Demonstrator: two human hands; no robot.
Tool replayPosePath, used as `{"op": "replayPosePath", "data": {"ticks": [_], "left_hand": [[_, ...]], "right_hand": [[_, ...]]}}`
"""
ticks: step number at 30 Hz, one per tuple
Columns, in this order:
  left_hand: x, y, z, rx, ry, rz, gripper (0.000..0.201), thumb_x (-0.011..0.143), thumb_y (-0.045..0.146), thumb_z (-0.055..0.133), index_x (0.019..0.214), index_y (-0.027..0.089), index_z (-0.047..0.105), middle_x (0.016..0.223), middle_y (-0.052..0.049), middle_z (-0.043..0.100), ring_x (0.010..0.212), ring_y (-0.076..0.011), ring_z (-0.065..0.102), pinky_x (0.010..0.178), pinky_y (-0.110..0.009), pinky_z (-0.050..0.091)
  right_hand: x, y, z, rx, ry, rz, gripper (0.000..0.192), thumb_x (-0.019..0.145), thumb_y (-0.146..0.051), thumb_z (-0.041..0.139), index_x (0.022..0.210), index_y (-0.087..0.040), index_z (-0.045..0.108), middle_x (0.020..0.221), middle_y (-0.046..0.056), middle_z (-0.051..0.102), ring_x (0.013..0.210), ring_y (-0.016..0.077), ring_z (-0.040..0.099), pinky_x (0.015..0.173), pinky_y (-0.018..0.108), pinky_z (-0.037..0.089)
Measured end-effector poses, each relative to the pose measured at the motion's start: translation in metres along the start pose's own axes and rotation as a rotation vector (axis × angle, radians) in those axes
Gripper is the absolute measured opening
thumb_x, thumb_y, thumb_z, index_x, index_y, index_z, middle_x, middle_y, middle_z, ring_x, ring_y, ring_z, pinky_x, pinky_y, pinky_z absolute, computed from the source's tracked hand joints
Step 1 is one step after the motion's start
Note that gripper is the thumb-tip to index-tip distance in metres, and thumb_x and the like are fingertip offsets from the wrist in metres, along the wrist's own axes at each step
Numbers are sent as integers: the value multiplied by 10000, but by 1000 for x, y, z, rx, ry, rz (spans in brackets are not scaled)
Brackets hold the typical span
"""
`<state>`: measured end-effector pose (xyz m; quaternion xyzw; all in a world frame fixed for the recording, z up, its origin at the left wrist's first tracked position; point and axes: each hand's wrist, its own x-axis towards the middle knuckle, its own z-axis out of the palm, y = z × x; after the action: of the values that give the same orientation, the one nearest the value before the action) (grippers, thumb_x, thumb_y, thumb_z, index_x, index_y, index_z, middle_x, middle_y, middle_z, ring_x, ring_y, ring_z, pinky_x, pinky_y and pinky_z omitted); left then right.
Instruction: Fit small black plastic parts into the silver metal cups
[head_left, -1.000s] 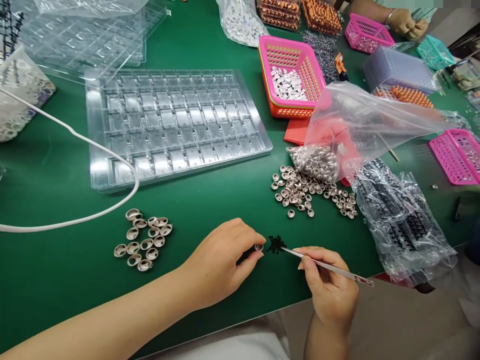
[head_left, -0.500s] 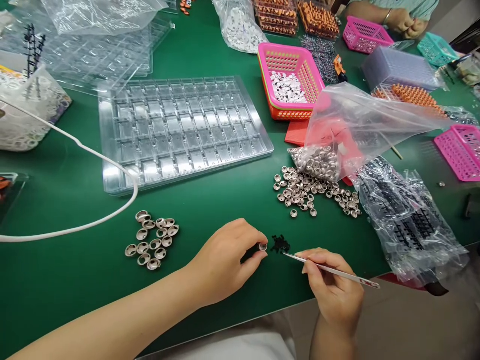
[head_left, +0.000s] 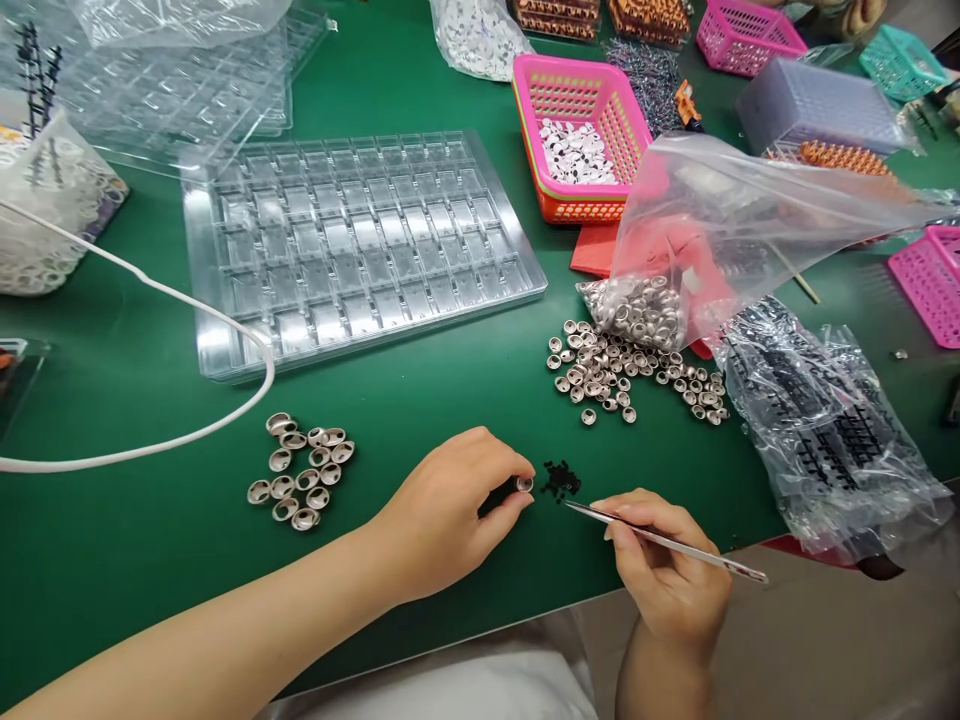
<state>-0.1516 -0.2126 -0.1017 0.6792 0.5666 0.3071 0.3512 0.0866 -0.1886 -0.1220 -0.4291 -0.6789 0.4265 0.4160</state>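
- Head view: the left hand [head_left: 442, 515] rests on the green desk [head_left: 450, 400] with thumb and forefinger pinched on a small silver ring [head_left: 523, 484], held at the fingertips just above the desk surface.
- The right hand [head_left: 664, 570] is closed around thin metal tweezers [head_left: 660, 540]; their tip points toward the left hand and ends just short of a little heap of black bits [head_left: 559, 480].
- That black heap lies between the two hands, just beside the pinched ring, on the side nearer the right hand.
- Beyond the right hand, a scatter of loose silver rings [head_left: 622, 375] spreads over the desk and runs into the mouth of a clear plastic bag [head_left: 720, 230] that holds more of them.
- Off the outer side of the left hand sits a cluster of larger silver cups [head_left: 300, 470], well apart from the fingers.
- Farther out from the left hand lies a clear compartment tray [head_left: 352, 240], with a white cable [head_left: 187, 300] curving over its near corner.
- Beyond the loose rings stands a pink basket [head_left: 577, 150] with white pieces in it.
- To the outer side of the right hand lies a crumpled clear bag of black parts [head_left: 817, 430].
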Motion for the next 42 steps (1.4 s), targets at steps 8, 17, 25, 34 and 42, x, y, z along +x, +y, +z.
{"op": "replayPosePath", "data": {"ticks": [8, 17, 25, 34, 42], "left_hand": [[0, 1, 0, 12, 17, 26, 116, 883, 152, 562, 966, 192, 634, 852, -42, 673, 811, -182, 550, 712, -316, 457], [0, 0, 0, 20, 6, 23, 116, 883, 141, 566, 969, 187, 628, 868, -36, 672, 822, -181, 544, 721, -311, 449], [0, -1, 0, 19, 3, 26, 103, 880, 144, 566, 952, 177, 631, 869, -40, 670, 823, -183, 541, 732, -322, 450], [0, 0, 0, 11, 9, 23, 110, 869, 139, 572, 946, 179, 639, 861, -40, 668, 815, -186, 536, 722, -325, 449], [-2, -3, 3, 4, 27, 39, 107, 870, 146, 576, 951, 180, 637, 860, -36, 666, 814, -182, 537, 724, -320, 447]], "right_hand": [[3, -1, -1, -17, -85, -40, 308, 802, -21, 617, 1005, -251, 642, 874, 46, 710, 797, 223, 683, 639, 371, 580], [1, -3, 4, -21, 81, 21, 211, 816, -86, 642, 948, -248, 667, 870, 43, 723, 787, 230, 691, 702, 410, 582], [3, -1, 0, -77, -84, -15, 276, 815, -55, 637, 1013, -247, 652, 926, 60, 730, 866, 240, 695, 726, 407, 588], [3, 2, 1, -87, -70, -58, 291, 794, -22, 649, 995, -232, 662, 914, 60, 729, 847, 239, 692, 740, 415, 579], [4, 1, 0, -24, -138, -93, 333, 780, 21, 643, 1020, -210, 653, 918, 75, 722, 822, 236, 687, 663, 388, 581]]}}
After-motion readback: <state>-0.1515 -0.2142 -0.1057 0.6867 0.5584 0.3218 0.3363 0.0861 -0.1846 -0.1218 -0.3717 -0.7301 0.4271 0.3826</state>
